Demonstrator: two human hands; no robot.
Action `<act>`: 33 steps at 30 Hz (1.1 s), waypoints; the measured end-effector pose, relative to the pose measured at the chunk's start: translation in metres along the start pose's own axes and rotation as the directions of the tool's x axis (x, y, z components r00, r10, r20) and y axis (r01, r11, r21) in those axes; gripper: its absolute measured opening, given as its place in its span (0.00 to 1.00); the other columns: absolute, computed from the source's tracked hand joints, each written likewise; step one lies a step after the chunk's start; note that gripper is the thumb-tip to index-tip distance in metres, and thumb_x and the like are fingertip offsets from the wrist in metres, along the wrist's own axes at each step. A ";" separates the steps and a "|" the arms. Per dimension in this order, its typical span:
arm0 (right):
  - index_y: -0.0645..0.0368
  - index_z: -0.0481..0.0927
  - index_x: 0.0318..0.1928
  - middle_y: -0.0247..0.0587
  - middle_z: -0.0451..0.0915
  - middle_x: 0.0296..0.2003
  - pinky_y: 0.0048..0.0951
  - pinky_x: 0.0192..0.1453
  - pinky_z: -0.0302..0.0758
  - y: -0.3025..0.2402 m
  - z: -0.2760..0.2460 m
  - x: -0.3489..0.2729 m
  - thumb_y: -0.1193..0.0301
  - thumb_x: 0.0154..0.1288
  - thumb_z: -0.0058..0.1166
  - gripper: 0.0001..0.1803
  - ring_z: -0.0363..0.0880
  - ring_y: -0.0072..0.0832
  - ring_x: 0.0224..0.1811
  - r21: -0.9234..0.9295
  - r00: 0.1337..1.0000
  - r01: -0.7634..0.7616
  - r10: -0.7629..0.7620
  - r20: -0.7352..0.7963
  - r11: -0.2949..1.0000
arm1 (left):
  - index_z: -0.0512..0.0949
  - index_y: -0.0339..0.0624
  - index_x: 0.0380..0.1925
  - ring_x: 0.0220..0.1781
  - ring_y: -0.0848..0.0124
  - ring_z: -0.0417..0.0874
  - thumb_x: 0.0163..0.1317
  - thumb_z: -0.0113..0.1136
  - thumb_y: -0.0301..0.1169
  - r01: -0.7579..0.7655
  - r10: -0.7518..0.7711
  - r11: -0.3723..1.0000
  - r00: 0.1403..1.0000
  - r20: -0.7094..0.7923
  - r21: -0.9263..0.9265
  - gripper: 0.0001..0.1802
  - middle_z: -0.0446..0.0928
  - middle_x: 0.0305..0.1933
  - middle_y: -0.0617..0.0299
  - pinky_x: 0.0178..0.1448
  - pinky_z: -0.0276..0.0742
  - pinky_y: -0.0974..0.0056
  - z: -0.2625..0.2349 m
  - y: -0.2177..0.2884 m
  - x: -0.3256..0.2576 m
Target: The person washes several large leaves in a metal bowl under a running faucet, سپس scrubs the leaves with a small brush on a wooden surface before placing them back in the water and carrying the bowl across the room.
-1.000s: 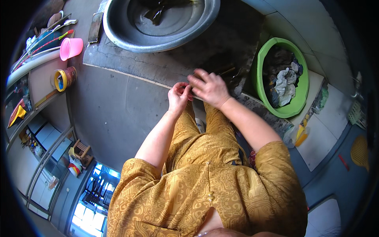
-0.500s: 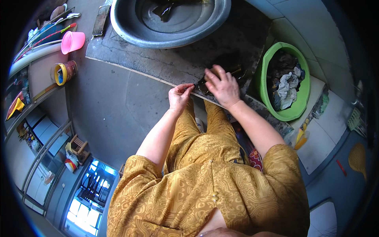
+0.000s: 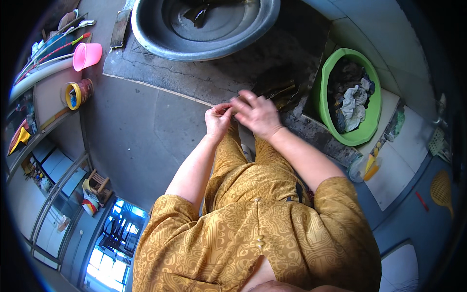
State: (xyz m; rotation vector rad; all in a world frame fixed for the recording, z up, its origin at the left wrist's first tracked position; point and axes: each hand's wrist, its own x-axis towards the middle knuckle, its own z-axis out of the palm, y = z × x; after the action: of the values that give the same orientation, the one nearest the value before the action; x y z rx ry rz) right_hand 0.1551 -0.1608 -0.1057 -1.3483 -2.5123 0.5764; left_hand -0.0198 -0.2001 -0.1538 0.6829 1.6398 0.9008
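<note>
At the front edge of the dark stone slab (image 3: pixel 165 73), my left hand (image 3: pixel 217 119) is closed with thumb and index finger pinched. Whatever may lie between these fingertips is too small to make out. My right hand (image 3: pixel 258 116) is just right of it, its fingers stretched out and somewhat blurred, the tips close to the left fingertips. Nothing shows in the right hand. Beyond it, a dark brown, glossy wet sheet (image 3: pixel 284 93), perhaps seaweed, lies on the slab. A similar dark piece (image 3: pixel 197 17) lies in the large grey basin (image 3: pixel 204 52) at the far side.
A green tub (image 3: pixel 372 124) holding dark scraps and a crumpled whitish cloth stands at the right. Farther left are a pink bucket (image 3: pixel 87 56), a yellow-rimmed pail (image 3: pixel 79 95) and a wooden block (image 3: pixel 119 29). A tan strainer (image 3: pixel 441 190) is at the far right.
My right hand has moved left and nearer to me, off the dark wet sheet and up to my left hand. The left hand has barely moved and is still pinched.
</note>
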 end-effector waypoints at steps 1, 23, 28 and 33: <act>0.36 0.77 0.60 0.32 0.69 0.59 0.35 0.44 0.75 0.020 -0.008 -0.001 0.54 0.62 0.59 0.24 0.74 0.32 0.42 -0.069 0.998 -0.059 0.059 -0.009 0.996 | 0.86 0.33 0.36 0.31 0.82 0.79 0.59 0.68 0.23 0.037 -0.037 0.999 0.999 0.026 0.035 0.06 0.85 0.30 0.64 0.38 0.76 0.75 0.000 0.005 0.001; 0.39 0.76 0.59 0.36 0.68 0.58 0.37 0.45 0.78 0.063 -0.017 -0.022 0.57 0.65 0.55 0.21 0.76 0.36 0.45 -0.011 0.919 -0.383 0.380 -0.107 0.924 | 0.86 0.35 0.36 0.24 0.86 0.73 0.59 0.68 0.25 -0.005 0.001 0.996 0.999 0.042 0.091 0.06 0.81 0.25 0.69 0.30 0.68 0.77 0.001 0.011 0.000; 0.39 0.76 0.59 0.33 0.68 0.59 0.35 0.46 0.78 0.024 -0.008 -0.021 0.56 0.63 0.58 0.23 0.77 0.33 0.43 0.044 0.961 -0.270 0.272 -0.050 0.962 | 0.86 0.35 0.36 0.25 0.86 0.73 0.60 0.68 0.25 0.029 -0.035 0.991 0.999 0.041 0.128 0.06 0.82 0.25 0.69 0.29 0.67 0.77 0.002 0.015 -0.002; 0.36 0.77 0.58 0.37 0.69 0.58 0.38 0.45 0.76 0.037 -0.010 0.006 0.52 0.64 0.55 0.22 0.75 0.36 0.46 -0.044 0.997 -0.075 0.076 0.024 0.996 | 0.86 0.35 0.36 0.27 0.86 0.74 0.60 0.68 0.26 0.021 -0.031 0.988 0.997 0.064 0.151 0.06 0.82 0.26 0.68 0.32 0.69 0.77 0.001 0.025 -0.001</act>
State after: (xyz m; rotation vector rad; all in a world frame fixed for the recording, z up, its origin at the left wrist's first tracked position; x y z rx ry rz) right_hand 0.1830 -0.1349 -0.1136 -1.4658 -2.5174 0.5613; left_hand -0.0188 -0.1871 -0.1325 0.7845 1.6651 0.7341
